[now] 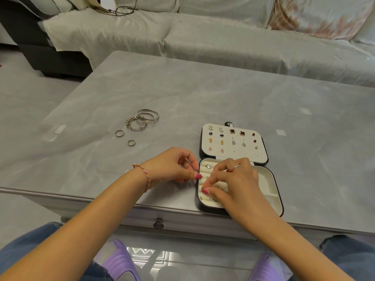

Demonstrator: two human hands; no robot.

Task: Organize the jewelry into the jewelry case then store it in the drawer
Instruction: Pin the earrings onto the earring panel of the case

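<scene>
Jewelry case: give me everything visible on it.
The dark-shelled, cream-lined jewelry case lies open flat at the grey marble-look table's near edge, right of centre. Its lid panel, on the far side, carries rows of stud earrings; a snap tab sticks out beyond it. The base has ring rolls with a few rings and side compartments. The right hand reaches into the rolls; the left hand touches its left rim.

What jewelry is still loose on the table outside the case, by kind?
Bangles: 3, overlapping in one cluster
Small rings: 2, one nearer the bangles, one nearer the person
Total: 5
</scene>
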